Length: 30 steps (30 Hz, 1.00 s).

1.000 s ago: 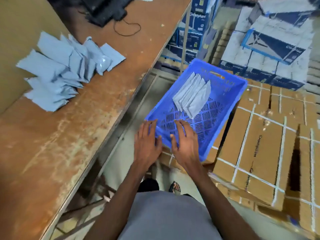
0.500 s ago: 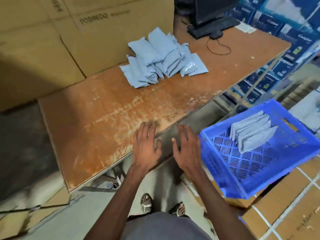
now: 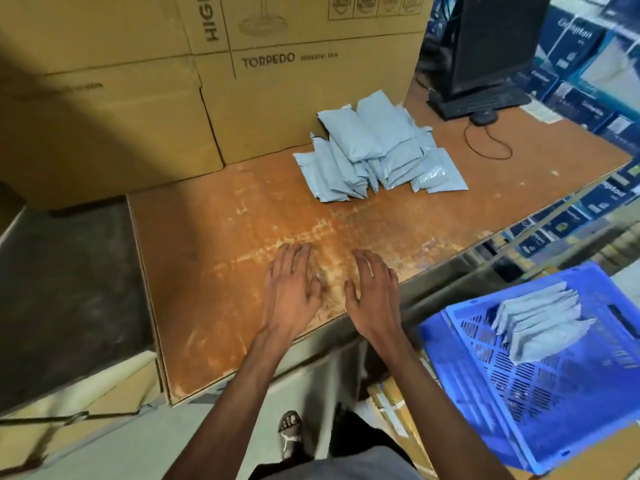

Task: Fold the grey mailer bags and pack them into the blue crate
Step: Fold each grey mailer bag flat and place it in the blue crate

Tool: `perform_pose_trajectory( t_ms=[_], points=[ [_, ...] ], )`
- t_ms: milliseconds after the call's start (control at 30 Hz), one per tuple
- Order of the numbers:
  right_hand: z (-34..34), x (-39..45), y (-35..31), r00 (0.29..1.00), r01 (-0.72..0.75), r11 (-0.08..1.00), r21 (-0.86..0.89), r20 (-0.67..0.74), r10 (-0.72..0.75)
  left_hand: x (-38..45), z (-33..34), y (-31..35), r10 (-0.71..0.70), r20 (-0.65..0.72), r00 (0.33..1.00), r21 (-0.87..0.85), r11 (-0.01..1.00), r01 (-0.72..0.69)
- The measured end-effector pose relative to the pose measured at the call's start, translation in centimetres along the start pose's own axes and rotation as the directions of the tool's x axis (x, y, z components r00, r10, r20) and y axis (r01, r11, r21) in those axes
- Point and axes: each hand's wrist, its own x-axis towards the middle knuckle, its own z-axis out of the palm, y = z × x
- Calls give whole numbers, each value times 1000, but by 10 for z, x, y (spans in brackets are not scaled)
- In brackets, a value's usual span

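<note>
A heap of grey mailer bags (image 3: 377, 150) lies at the back of the worn wooden table (image 3: 221, 271), against big cardboard boxes. Over the table's near edge hover my left hand (image 3: 291, 292) and my right hand (image 3: 372, 296), side by side, palms down, fingers spread and holding nothing. Both are well short of the heap. The blue crate (image 3: 540, 386) sits tilted at the lower right, off the table. Several folded grey bags (image 3: 540, 323) lean in a row inside it.
Tall cardboard boxes (image 3: 173, 98) wall off the table's back and left. A dark monitor with keyboard (image 3: 485, 98), mouse and cable occupy the far right corner. Stacked blue-and-white cartons (image 3: 588, 81) stand beyond. My sandalled foot (image 3: 291, 434) is on the floor below.
My view has swung left from the crate to the table. Both empty hands have left the crate and moved forward over the table's near edge.
</note>
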Motion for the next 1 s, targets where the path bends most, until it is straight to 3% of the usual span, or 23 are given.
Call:
perform_pose_trajectory(
  t_ms=[267, 467, 633, 833, 900, 1000],
  points=[
    [25, 64, 17, 993, 30, 999, -13, 114, -28, 50, 19, -4, -84, -5, 996, 22, 996, 84],
    [40, 128, 48, 993, 66, 995, 73, 89, -72, 107, 44, 12, -130, -22, 991, 30, 991, 130],
    [44, 173, 78, 985, 122, 987, 105, 111, -134, 157, 63, 29, -238, -59, 969, -61, 970, 234],
    [52, 198, 92, 983, 126, 981, 150, 117, -145, 216, 75, 44, -571, 22, 820, -444, 730, 520],
    [53, 201, 94, 983, 131, 980, 149, 107, -147, 232, 77, 49, -628, 40, 777, -505, 659, 558],
    [56, 202, 96, 983, 140, 979, 150, 99, -156, 242, 86, 44, -644, 35, 764, -514, 644, 566]
  ],
)
